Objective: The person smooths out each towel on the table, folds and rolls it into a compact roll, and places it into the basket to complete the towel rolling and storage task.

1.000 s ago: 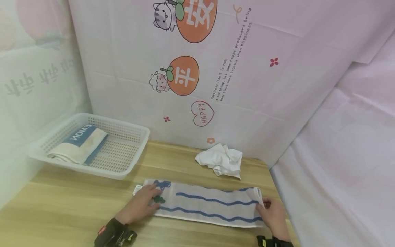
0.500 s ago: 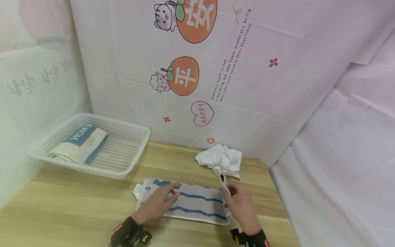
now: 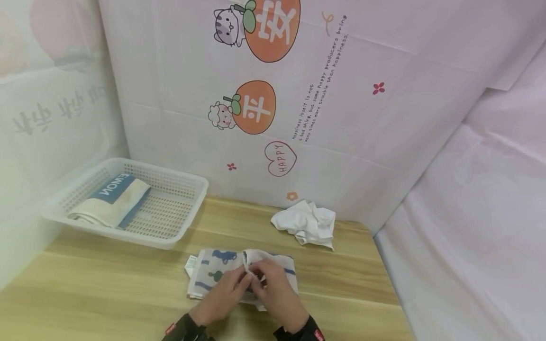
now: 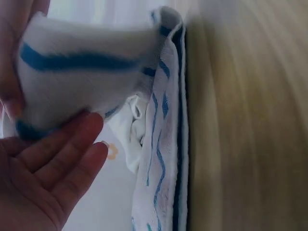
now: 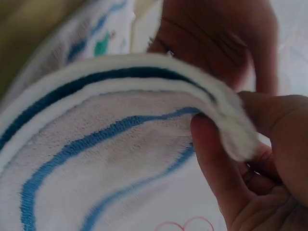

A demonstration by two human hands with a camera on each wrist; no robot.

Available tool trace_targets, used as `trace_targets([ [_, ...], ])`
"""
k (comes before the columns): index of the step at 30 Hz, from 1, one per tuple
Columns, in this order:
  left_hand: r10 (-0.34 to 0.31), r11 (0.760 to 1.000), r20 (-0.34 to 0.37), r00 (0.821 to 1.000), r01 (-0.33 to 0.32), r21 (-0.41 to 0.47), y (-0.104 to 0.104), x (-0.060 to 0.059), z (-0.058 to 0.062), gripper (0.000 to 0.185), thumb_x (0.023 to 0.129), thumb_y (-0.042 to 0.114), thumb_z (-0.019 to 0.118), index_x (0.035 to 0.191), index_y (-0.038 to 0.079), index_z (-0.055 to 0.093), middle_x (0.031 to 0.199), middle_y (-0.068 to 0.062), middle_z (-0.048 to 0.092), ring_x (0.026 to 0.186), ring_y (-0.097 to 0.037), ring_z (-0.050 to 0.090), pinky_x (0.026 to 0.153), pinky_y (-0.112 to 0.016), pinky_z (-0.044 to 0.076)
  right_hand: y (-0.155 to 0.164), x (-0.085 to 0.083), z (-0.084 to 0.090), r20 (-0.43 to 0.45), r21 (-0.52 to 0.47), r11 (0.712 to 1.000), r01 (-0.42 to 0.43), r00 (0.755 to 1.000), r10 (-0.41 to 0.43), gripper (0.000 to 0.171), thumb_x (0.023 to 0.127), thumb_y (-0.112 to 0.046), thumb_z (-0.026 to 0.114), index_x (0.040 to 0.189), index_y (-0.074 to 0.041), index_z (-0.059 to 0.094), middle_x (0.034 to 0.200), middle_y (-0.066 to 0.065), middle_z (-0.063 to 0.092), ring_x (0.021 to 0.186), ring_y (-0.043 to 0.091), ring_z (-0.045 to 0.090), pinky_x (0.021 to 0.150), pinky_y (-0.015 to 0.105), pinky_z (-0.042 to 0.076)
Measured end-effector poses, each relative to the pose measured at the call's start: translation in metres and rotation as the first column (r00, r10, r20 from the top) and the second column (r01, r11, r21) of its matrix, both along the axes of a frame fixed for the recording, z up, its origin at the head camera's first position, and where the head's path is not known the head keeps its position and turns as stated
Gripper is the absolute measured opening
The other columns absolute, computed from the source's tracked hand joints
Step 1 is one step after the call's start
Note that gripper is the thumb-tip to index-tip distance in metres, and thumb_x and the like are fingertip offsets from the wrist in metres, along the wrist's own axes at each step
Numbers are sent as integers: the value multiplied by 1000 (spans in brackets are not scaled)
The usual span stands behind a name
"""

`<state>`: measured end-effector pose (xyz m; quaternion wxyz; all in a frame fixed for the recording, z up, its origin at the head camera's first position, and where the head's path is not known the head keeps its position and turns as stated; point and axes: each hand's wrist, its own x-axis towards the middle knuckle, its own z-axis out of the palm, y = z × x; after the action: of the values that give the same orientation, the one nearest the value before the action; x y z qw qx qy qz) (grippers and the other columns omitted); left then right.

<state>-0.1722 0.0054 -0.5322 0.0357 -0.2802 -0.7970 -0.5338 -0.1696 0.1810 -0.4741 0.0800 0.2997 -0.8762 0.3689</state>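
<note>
A white towel with blue wavy stripes (image 3: 213, 272) lies on the wooden table (image 3: 106, 289) near its front edge. My right hand (image 3: 277, 296) pinches the towel's right end between thumb and fingers and holds it folded over the middle; the right wrist view shows the doubled edge (image 5: 96, 159) in that pinch (image 5: 240, 144). My left hand (image 3: 223, 293) rests with straight fingers on the towel, right beside the right hand. In the left wrist view its fingers (image 4: 62, 154) touch the lifted flap (image 4: 86, 72) above the lower layer (image 4: 163, 144).
A white perforated basket (image 3: 181, 208) stands at the back left with a folded cream and blue towel (image 3: 113, 196) inside. A crumpled white cloth (image 3: 307, 222) lies behind the towel. A printed sheet (image 3: 341, 118) walls the back; the table ends at the right (image 3: 384, 279).
My right hand has carried the towel's right end leftwards over the middle, halving its length. My left hand slid right to meet it. The basket and crumpled cloth have not moved.
</note>
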Motion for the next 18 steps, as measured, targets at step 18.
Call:
trace_targets([
  [18,325,945,-27,945,-323,42,-22,3,12,24,97,-3,57,120,3,63,97,-4,70,86,-13,65,75,-30,58,29,-6,-22,35,110,989,-103,994,99,44,90,1,73,131,-6,60,131,7,60,118,22,61,96,34,56],
])
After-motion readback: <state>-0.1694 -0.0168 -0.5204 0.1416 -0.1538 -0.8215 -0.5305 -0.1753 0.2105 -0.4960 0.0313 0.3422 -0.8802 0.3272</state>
